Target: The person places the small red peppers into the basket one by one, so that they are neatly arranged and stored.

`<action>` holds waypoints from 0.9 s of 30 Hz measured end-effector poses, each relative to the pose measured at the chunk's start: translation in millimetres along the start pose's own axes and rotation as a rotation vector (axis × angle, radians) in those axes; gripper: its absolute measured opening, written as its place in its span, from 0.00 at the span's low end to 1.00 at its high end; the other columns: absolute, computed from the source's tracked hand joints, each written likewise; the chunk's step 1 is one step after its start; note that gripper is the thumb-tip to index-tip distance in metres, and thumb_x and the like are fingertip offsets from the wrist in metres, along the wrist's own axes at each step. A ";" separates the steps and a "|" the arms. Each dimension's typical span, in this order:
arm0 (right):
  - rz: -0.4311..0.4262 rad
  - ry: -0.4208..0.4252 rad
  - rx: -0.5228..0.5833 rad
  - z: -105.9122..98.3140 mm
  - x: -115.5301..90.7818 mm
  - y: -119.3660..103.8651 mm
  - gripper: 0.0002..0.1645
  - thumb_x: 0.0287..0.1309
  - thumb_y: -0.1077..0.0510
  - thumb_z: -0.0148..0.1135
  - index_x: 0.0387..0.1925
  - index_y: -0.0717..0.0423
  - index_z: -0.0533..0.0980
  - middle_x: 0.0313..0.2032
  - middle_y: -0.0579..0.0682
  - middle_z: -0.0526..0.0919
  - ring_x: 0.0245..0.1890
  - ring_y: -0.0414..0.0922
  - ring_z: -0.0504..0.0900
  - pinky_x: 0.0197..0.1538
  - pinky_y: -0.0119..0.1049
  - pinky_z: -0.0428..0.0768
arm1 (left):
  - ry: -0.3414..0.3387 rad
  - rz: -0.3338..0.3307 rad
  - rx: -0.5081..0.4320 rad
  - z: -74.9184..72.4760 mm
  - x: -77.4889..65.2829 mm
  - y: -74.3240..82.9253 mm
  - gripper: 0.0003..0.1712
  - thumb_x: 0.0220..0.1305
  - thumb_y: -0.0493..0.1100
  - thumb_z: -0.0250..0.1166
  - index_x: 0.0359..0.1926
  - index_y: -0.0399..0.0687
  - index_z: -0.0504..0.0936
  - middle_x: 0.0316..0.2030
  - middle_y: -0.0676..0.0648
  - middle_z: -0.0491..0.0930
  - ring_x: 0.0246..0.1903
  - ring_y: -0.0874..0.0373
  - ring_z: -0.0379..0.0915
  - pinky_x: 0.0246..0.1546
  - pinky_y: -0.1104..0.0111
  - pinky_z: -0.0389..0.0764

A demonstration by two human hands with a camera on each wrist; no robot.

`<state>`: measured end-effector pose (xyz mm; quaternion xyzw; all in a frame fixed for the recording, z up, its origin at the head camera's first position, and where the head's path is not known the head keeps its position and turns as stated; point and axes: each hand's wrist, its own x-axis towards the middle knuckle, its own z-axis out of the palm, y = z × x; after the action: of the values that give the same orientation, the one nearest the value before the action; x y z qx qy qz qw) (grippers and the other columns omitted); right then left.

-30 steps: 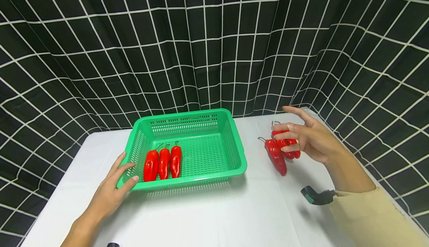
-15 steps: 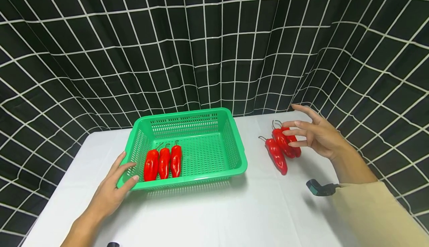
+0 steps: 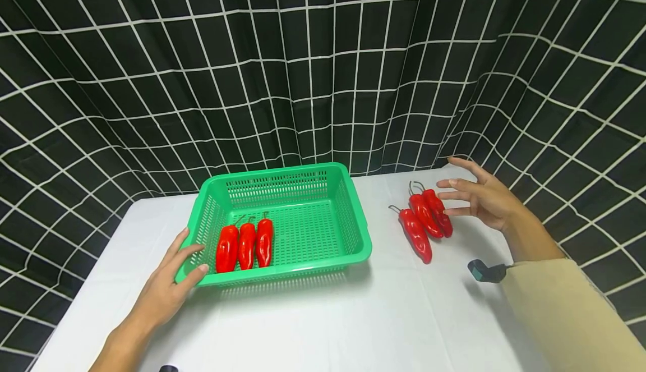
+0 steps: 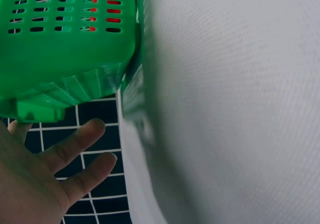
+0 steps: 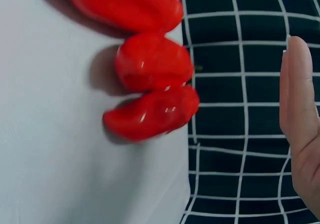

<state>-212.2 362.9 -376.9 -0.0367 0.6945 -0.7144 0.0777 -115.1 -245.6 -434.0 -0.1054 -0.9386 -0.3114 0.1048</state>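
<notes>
In the head view, a green basket [image 3: 282, 275] stands on the white table with three red peppers lying side by side at its left end; one is the leftmost pepper [image 3: 227, 248]. My left hand [image 3: 164, 290] rests at the basket's left front corner, one finger reaching over the rim. In the left wrist view, its lower fingers [image 4: 87, 176] extend loosely apart beside the basket wall. Three more red peppers lie together on the right; the nearest is the front pepper [image 3: 415, 236]. My right hand [image 3: 484, 195] hovers just right of the rear pepper [image 3: 438, 212], fingers spread, holding nothing.
A black curtain [image 3: 313, 80] with a white grid encloses the back and sides of the table [image 3: 323, 321]. A small dark device [image 3: 486, 271] juts out from the right sleeve. Part of another dark object [image 3: 169, 368] shows at the bottom edge.
My right hand has moved right, away from over the loose peppers, uncovering the rear ones. The left hand and the basket have stayed in place.
</notes>
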 end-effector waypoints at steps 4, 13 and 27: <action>0.053 0.033 -0.027 -6.7 6.3 5.2 0.43 0.64 0.56 0.61 0.74 0.38 0.51 0.47 0.45 0.82 0.44 0.49 0.84 0.43 0.55 0.79 | 0.004 0.003 0.005 -0.1 -0.9 0.3 0.23 0.67 0.52 0.60 0.60 0.50 0.74 0.74 0.48 0.48 0.65 0.35 0.56 0.48 0.33 0.63; 0.119 0.103 -0.040 -19.3 16.5 17.3 0.48 0.61 0.52 0.65 0.75 0.35 0.49 0.47 0.44 0.82 0.45 0.47 0.84 0.46 0.53 0.78 | 0.007 0.002 0.010 0.8 0.0 -0.3 0.23 0.67 0.52 0.60 0.60 0.50 0.74 0.74 0.48 0.48 0.65 0.36 0.56 0.48 0.33 0.64; 0.229 0.172 -0.320 -21.8 32.4 48.7 0.51 0.58 0.44 0.66 0.76 0.42 0.49 0.67 0.64 0.59 0.61 0.63 0.67 0.54 0.53 0.74 | 0.001 -0.014 0.005 0.7 -1.2 1.0 0.23 0.68 0.52 0.59 0.60 0.49 0.74 0.74 0.50 0.47 0.65 0.35 0.56 0.48 0.32 0.63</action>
<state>-244.7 378.0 -428.0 0.0918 0.8029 -0.5818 0.0921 -113.8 -244.6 -434.3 -0.0987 -0.9400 -0.3097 0.1033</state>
